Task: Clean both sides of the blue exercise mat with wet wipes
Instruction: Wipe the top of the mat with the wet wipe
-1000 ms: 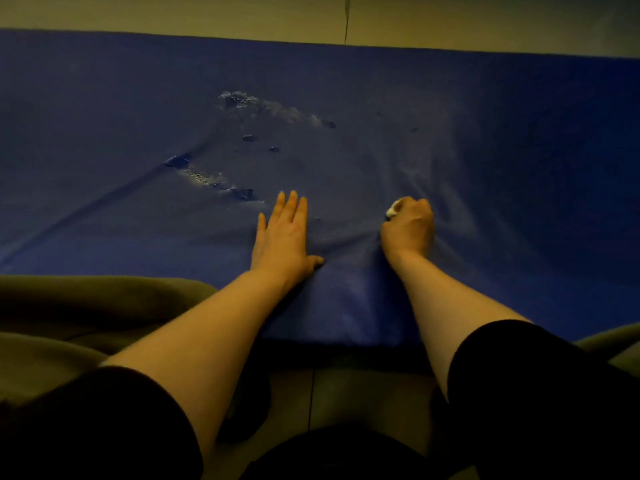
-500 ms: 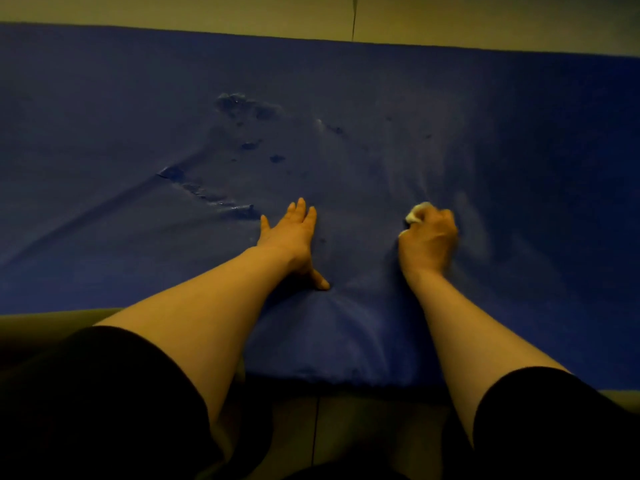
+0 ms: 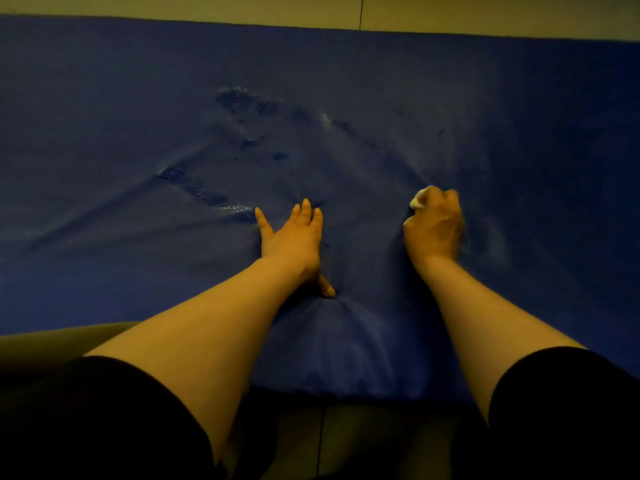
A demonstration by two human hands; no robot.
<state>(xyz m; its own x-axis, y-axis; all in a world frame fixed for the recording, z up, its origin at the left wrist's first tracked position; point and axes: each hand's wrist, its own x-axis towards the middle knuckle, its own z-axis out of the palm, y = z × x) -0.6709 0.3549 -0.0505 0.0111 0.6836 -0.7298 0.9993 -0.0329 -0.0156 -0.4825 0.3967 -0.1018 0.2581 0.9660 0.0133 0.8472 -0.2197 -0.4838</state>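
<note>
1. The right hand [image 3: 434,227] grips a balled wet wipe [image 3: 418,201] and presses it onto the blue exercise mat [image 3: 104,98]; it could snag the cover.
2. The left hand [image 3: 294,237], fingers flat, braces the mat, which is spread on the floor [image 3: 485,15].
3. The torn patches [image 3: 207,195] could rip wider.

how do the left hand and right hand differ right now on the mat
The left hand lies flat with fingers straight and spread, while the right hand is curled into a fist. The left hand holds nothing; the right hand grips a white wet wipe that peeks out past its knuckles. The left hand sits nearer the torn, scuffed patches, the right hand further from them. Both press on the blue exercise mat, which wrinkles around them.
</note>
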